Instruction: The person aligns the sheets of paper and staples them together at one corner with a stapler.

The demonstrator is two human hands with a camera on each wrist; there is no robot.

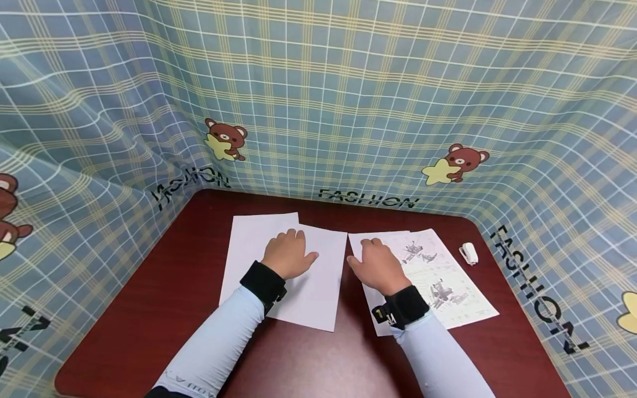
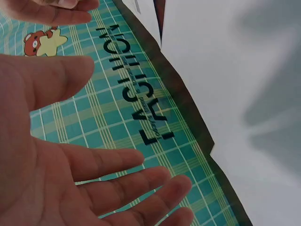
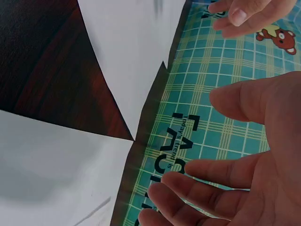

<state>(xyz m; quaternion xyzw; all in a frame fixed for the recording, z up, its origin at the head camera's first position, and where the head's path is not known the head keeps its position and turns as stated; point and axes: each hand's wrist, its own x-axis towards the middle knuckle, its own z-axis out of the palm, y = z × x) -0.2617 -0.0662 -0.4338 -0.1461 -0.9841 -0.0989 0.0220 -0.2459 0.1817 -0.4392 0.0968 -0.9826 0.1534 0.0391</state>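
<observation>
Two blank white sheets of paper (image 1: 318, 276) overlap on the left part of the table. Over them hovers my left hand (image 1: 287, 255), its fingers relaxed and apart, with shadows on the paper below in the left wrist view. To the right lie two more overlapping sheets; the upper printed sheet (image 1: 450, 282) bears grey drawings. My right hand (image 1: 380, 265) is above the left side of these sheets, palm down in the head view. Its fingers (image 3: 225, 172) are loosely bent and hold nothing. Both wrists wear black bands.
A small white stapler (image 1: 469, 254) sits right of the printed sheet on the dark red table (image 1: 164, 293). Plaid curtain (image 1: 323, 110) with bear prints and lettering surrounds the table at the back and both sides.
</observation>
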